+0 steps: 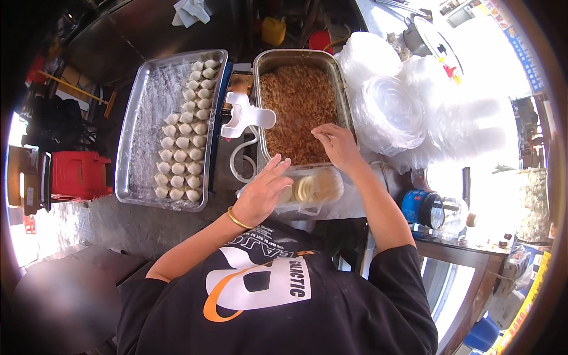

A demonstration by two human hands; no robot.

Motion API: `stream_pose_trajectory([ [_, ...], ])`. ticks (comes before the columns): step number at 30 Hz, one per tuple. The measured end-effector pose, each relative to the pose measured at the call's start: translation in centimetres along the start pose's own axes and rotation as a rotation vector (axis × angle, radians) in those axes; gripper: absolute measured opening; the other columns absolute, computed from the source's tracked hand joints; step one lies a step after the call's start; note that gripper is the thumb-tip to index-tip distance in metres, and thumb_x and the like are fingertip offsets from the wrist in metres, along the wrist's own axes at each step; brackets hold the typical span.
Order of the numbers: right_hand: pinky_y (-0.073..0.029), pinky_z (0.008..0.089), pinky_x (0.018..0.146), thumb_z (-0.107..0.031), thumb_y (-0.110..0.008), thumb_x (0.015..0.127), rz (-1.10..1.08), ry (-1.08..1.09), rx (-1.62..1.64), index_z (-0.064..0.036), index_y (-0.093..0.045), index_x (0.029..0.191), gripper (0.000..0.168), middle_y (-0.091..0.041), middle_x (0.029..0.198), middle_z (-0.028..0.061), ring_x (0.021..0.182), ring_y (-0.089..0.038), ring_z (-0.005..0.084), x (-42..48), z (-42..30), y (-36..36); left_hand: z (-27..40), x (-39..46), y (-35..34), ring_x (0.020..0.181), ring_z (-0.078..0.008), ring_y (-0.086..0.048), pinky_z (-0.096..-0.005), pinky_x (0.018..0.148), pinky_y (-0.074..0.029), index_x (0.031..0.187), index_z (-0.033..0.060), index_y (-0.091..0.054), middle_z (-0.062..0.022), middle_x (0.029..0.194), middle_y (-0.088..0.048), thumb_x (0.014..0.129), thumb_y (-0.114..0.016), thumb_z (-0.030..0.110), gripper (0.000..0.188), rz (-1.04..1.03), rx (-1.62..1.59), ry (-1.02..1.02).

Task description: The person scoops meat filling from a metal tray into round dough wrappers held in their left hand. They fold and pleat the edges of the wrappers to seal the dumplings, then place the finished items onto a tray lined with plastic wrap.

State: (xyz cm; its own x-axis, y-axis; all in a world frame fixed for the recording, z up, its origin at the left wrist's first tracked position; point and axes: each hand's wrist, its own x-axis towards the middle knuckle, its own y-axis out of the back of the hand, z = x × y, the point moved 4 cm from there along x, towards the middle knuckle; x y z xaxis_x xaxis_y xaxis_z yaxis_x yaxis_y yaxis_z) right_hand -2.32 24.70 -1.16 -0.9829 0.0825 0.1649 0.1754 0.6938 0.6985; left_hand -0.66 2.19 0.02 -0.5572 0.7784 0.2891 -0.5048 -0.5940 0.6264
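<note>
My right hand [338, 145] is over the near right part of a deep metal pan of minced filling [297, 97], with a thin stick-like utensil, only partly visible, between its fingers. Near the pan's front edge is my left hand [265, 190], wearing a gold bangle; its fingers are spread, but its palm side is hidden. Round dough wrappers [306, 188] lie in clear plastic just right of that hand. To the left, a metal tray [128, 177] dusted with flour bears rows of folded dumplings [179, 155] on its right side.
A white plastic clamp holder [242, 116] stands between tray and pan, its arm reaching over the pan's left rim. Stacked clear plastic lids or bowls [390, 111] crowd the right side. Farther right are a blue-labelled bottle [417, 206] and a lidded pot [428, 37]. A red plastic stool [80, 175] is at left.
</note>
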Motion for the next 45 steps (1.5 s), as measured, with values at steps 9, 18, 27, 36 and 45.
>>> stream_pose_trajectory([
  [9, -0.048, 0.0264, 0.068, -0.005, -0.057, 0.086, 0.069, -0.306, 0.541, 0.000, -0.065, 0.091, 0.011, -0.066, 0.089, 0.0098, 0.076, -0.064, 0.0169, -1.0, 1.8, 0.9, -2.0, 0.7, 0.5, 0.108, -0.0180, -0.057, -0.0327, 0.093, -0.046, 0.124, 0.0025, -0.050, -0.0081, 0.119, -0.057, 0.095, -0.048, 0.025, 0.037, 0.262, -1.633, 0.822],
  [18, -0.049, 0.0256, 0.070, -0.002, -0.058, 0.085, 0.144, -0.042, 0.204, -0.004, -0.066, 0.092, 0.011, -0.066, 0.091, 0.0090, 0.079, -0.064, 0.0187, 0.2, -0.6, 0.4, -3.9, -0.6, 0.2, 0.104, -0.0186, -0.059, -0.0321, 0.092, -0.046, 0.118, 0.0008, -0.052, -0.0096, 0.113, -0.060, 0.093, -0.048, 0.013, 0.028, 0.345, -1.537, 0.867],
  [27, -0.050, 0.0318, 0.066, -0.007, -0.059, 0.084, -0.047, 0.065, 0.093, -0.001, -0.065, 0.091, 0.011, -0.064, 0.089, 0.0144, 0.076, -0.063, 0.0266, 1.0, -1.8, -3.0, -4.3, -1.0, 0.0, 0.105, -0.0194, -0.058, -0.0326, 0.092, -0.046, 0.119, 0.0010, -0.051, -0.0101, 0.114, -0.060, 0.093, -0.049, 0.014, 0.029, 0.386, -1.561, 0.859],
  [36, -0.050, 0.0251, 0.073, -0.002, -0.057, 0.086, -0.171, -0.043, 0.353, 0.003, -0.064, 0.093, 0.011, -0.067, 0.091, 0.0083, 0.080, -0.062, 0.0119, -1.2, -4.7, -3.7, -4.9, -2.6, 1.3, 0.104, -0.0220, -0.059, -0.0350, 0.090, -0.048, 0.118, 0.0024, -0.052, -0.0107, 0.113, -0.059, 0.094, -0.047, 0.015, 0.027, 0.555, -1.581, 0.902],
  [45, -0.053, 0.0321, 0.078, -0.008, -0.052, 0.092, -0.003, -0.536, 1.065, 0.004, -0.058, 0.101, 0.016, -0.063, 0.096, 0.0125, 0.086, -0.064, 0.0202, -1.5, -2.5, -0.2, -4.2, -1.2, 1.8, 0.107, -0.0218, -0.057, -0.0357, 0.092, -0.047, 0.119, -0.0001, -0.049, -0.0110, 0.116, -0.058, 0.095, -0.045, 0.019, 0.030, 0.509, -1.577, 0.864],
])
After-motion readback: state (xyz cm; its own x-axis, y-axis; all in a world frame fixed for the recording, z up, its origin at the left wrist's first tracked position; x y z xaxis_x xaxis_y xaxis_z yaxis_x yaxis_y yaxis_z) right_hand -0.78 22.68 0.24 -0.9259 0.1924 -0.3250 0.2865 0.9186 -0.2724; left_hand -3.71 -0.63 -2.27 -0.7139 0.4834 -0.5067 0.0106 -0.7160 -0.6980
